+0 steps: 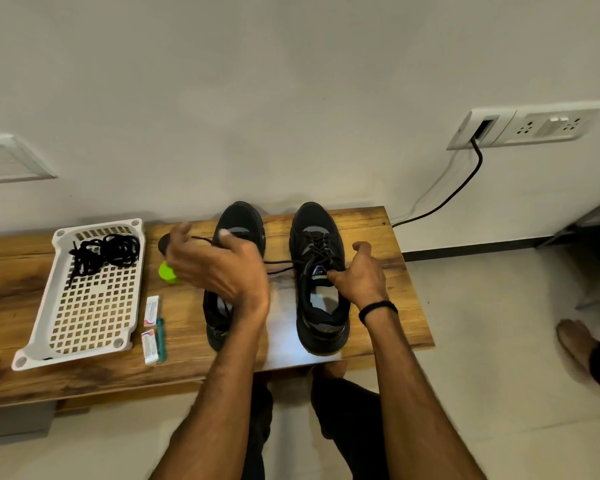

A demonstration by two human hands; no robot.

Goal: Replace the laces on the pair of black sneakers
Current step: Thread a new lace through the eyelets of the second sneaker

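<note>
Two black sneakers stand side by side on a wooden table (368, 223), toes toward the wall. The right sneaker (321, 271) is laced. My right hand (359, 275) grips that sneaker at its tongue and right side. A dark lace (280, 266) runs from the right sneaker leftward to my left hand (217, 263), which is raised over the left sneaker (239, 223) and holds the lace in curled fingers. My left hand and forearm hide the middle of the left sneaker. A bundle of black laces (106, 252) lies in a white perforated tray (94, 320) at the left.
A green round object (167, 271) sits partly behind my left hand. Two small white packets (150, 325) and a teal pen-like item (161, 339) lie between tray and sneakers. A black cable (465, 188) hangs from a wall socket. Another person's foot (575, 341) is on the floor at right.
</note>
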